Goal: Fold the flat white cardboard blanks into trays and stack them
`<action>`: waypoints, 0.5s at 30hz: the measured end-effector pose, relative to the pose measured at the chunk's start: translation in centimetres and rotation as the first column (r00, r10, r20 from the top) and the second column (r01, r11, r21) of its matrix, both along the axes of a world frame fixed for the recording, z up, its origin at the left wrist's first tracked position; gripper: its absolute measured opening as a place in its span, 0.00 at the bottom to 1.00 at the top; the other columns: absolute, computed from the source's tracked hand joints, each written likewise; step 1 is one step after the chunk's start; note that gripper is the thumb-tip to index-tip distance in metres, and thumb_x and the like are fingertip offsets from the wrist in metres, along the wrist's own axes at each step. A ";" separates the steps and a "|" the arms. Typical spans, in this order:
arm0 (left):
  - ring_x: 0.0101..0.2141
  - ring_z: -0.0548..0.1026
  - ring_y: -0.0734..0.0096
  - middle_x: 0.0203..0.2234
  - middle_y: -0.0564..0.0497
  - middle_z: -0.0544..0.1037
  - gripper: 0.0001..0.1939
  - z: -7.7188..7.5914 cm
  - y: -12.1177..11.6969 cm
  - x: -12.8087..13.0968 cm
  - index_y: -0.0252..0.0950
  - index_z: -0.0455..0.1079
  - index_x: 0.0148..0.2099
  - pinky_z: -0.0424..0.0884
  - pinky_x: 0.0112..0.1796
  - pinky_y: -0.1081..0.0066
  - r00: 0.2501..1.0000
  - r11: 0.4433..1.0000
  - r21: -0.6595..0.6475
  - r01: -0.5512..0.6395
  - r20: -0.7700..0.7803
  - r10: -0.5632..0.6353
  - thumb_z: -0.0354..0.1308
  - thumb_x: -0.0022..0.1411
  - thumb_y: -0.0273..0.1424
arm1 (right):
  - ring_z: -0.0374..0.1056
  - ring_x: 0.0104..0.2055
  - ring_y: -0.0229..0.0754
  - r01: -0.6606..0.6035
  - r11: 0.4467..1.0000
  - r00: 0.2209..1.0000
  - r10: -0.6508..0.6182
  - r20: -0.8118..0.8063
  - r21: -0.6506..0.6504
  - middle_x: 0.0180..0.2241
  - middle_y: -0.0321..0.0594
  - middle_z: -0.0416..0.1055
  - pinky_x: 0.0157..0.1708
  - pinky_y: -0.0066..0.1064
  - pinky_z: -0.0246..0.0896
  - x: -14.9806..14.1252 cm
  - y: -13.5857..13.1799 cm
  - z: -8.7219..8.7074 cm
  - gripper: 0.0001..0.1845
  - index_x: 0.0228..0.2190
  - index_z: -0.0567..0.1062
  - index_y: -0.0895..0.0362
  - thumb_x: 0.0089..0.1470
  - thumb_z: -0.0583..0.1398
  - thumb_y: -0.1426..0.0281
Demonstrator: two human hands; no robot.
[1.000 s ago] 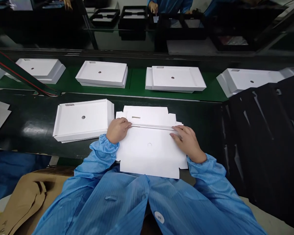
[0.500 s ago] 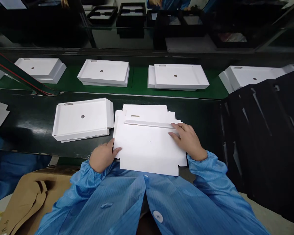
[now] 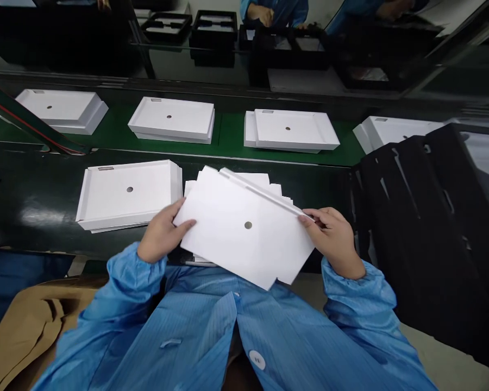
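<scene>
White rectangular cardboard sheet with a round hole (image 3: 224, 217): held at the table edge before the blue-sleeved torso; raised and aslant, one corner dipping toward the lap; flat and nearly square to the body half a second ago.
Round hole (image 3: 248, 225): dark and open now; only a faint arc before.
Narrow folded white strip (image 3: 264, 193): running along the sheet's far side, sloping down rightward; almost level earlier.
Bare left hand (image 3: 163, 231): closed narrowly on the sheet's left edge, thumb above, fingers partly hidden.
Bare right hand (image 3: 334, 239): pinching the sheet's right corner at the strip's end; laid over the strip before.
Flat white notched cardboard blanks (image 3: 250, 177): beneath the sheet, far tabs showing past it; contact with it impossible to tell.
Shallow white cardboard trays (image 3: 114, 198): stacked on the glossy black table (image 3: 41, 179), just beside the left hand; unchanged.
White cardboard box stacks (image 3: 291, 138): in a row on the green surface (image 3: 230, 133) beyond; little changed.
Black slotted stack (image 3: 415, 233): at far right, near the right hand.
Co-worker's hand (image 3: 264, 15): above black trays (image 3: 271, 41), top.
</scene>
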State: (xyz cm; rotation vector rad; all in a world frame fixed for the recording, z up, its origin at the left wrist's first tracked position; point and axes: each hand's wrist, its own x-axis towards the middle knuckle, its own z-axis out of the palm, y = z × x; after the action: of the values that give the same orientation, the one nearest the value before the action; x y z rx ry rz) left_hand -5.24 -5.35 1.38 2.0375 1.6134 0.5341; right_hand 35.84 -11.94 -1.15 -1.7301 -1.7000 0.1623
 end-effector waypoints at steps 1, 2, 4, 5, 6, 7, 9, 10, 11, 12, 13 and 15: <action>0.56 0.74 0.57 0.60 0.49 0.75 0.32 0.9 1.6 0.5 0.40 0.64 0.68 0.70 0.58 0.61 1.000 1.000 0.005 0.000 -0.003 0.000 0.58 0.64 0.41 | 0.68 0.31 0.45 0.006 1.000 1.000 -0.006 0.003 -0.020 0.27 0.40 0.70 0.31 0.37 0.67 0.0 -0.2 0.2 0.17 0.39 0.82 0.52 0.62 0.60 0.55; 0.56 0.74 0.56 0.60 0.49 0.74 0.31 1.8 3.4 1.1 0.41 0.65 0.67 0.69 0.58 0.60 1.000 1.000 0.013 -0.002 -0.027 0.003 0.59 0.63 0.40 | 0.68 0.30 0.44 0.007 0.999 1.000 -0.006 0.012 -0.044 0.26 0.39 0.69 0.30 0.37 0.66 0.0 -0.3 0.2 0.17 0.39 0.82 0.53 0.62 0.60 0.54; 0.54 0.75 0.56 0.57 0.49 0.76 0.30 3.5 7.2 2.4 0.41 0.68 0.65 0.71 0.57 0.58 0.995 1.000 0.008 0.026 -0.094 -0.025 0.61 0.62 0.37 | 0.69 0.28 0.44 -0.010 0.994 0.999 0.014 0.032 -0.105 0.23 0.36 0.69 0.30 0.36 0.65 -0.5 -0.7 0.0 0.18 0.40 0.81 0.53 0.61 0.59 0.53; 0.52 0.76 0.56 0.56 0.49 0.77 0.28 4.1 9.1 3.2 0.41 0.69 0.64 0.72 0.55 0.59 0.991 0.998 -0.008 0.066 -0.118 -0.067 0.61 0.61 0.35 | 0.69 0.27 0.44 -0.031 0.989 0.999 0.036 0.031 -0.143 0.22 0.35 0.69 0.29 0.35 0.64 -0.9 -1.0 -0.1 0.18 0.42 0.80 0.53 0.61 0.59 0.54; 0.51 0.77 0.57 0.55 0.49 0.78 0.27 4.6 11.0 3.9 0.42 0.71 0.61 0.72 0.53 0.60 0.984 0.994 -0.028 0.108 -0.139 -0.111 0.62 0.60 0.34 | 0.69 0.26 0.43 -0.063 0.980 0.998 0.067 0.019 -0.188 0.22 0.35 0.70 0.28 0.35 0.64 -1.5 -1.4 -0.4 0.19 0.44 0.79 0.53 0.61 0.59 0.54; 0.50 0.77 0.58 0.54 0.50 0.79 0.25 4.9 12.7 4.7 0.43 0.73 0.59 0.73 0.52 0.61 0.974 0.988 -0.052 0.146 -0.165 -0.153 0.63 0.58 0.33 | 0.69 0.25 0.43 -0.105 0.966 0.994 0.108 -0.002 -0.238 0.22 0.34 0.71 0.27 0.34 0.63 -2.2 -1.8 -0.6 0.19 0.47 0.78 0.54 0.62 0.58 0.56; 0.45 0.78 0.59 0.48 0.51 0.81 0.22 4.8 15.4 6.2 0.43 0.77 0.52 0.75 0.47 0.63 0.950 0.972 -0.135 0.192 -0.222 -0.219 0.66 0.54 0.31 | 0.69 0.23 0.42 -0.219 0.917 0.976 0.213 -0.053 -0.335 0.22 0.33 0.73 0.26 0.34 0.62 -3.8 -2.8 -0.8 0.22 0.53 0.74 0.55 0.62 0.57 0.58; 0.42 0.79 0.61 0.45 0.51 0.82 0.20 4.5 16.3 6.9 0.43 0.77 0.50 0.75 0.45 0.64 0.936 0.958 -0.180 0.225 -0.233 -0.263 0.67 0.53 0.31 | 0.69 0.23 0.42 -0.273 0.889 0.962 0.265 -0.071 -0.369 0.23 0.32 0.73 0.26 0.34 0.62 -4.5 -3.2 -0.8 0.23 0.55 0.72 0.55 0.62 0.57 0.59; 0.41 0.79 0.62 0.43 0.51 0.82 0.19 4.2 17.1 7.7 0.42 0.77 0.48 0.75 0.44 0.66 0.923 0.942 -0.216 0.256 -0.236 -0.305 0.67 0.51 0.31 | 0.70 0.24 0.42 -0.308 0.870 0.950 0.300 -0.081 -0.384 0.23 0.32 0.73 0.26 0.34 0.62 -5.2 -3.5 -0.8 0.23 0.55 0.71 0.55 0.63 0.57 0.58; 0.40 0.79 0.63 0.42 0.52 0.82 0.19 3.8 17.6 8.4 0.42 0.77 0.48 0.75 0.43 0.67 0.911 0.926 -0.244 0.288 -0.229 -0.344 0.67 0.51 0.31 | 0.70 0.25 0.42 -0.325 0.866 0.945 0.318 -0.082 -0.381 0.24 0.33 0.74 0.27 0.34 0.62 -5.7 -3.4 -0.7 0.22 0.55 0.71 0.54 0.63 0.56 0.58; 0.40 0.79 0.64 0.42 0.52 0.82 0.20 3.3 17.9 9.0 0.42 0.77 0.48 0.75 0.42 0.68 0.901 0.909 -0.270 0.319 -0.212 -0.379 0.67 0.50 0.31 | 0.71 0.26 0.43 -0.321 0.878 0.946 0.316 -0.074 -0.355 0.26 0.34 0.74 0.28 0.35 0.64 -6.0 -3.1 -0.6 0.21 0.54 0.72 0.53 0.64 0.56 0.57; 0.41 0.79 0.66 0.43 0.53 0.82 0.21 2.5 18.0 10.3 0.41 0.75 0.49 0.75 0.41 0.71 0.883 0.874 -0.312 0.372 -0.173 -0.437 0.66 0.50 0.31 | 0.72 0.32 0.45 -0.273 0.930 0.962 0.270 -0.047 -0.248 0.30 0.39 0.75 0.35 0.37 0.67 -6.2 -1.3 -0.3 0.19 0.52 0.73 0.53 0.65 0.54 0.58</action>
State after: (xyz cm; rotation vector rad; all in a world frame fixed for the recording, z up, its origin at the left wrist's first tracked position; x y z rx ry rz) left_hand 5.06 12.68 3.90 2.1999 1.2330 -0.0876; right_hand 29.62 -13.26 -1.44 -1.6558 -1.9747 0.5351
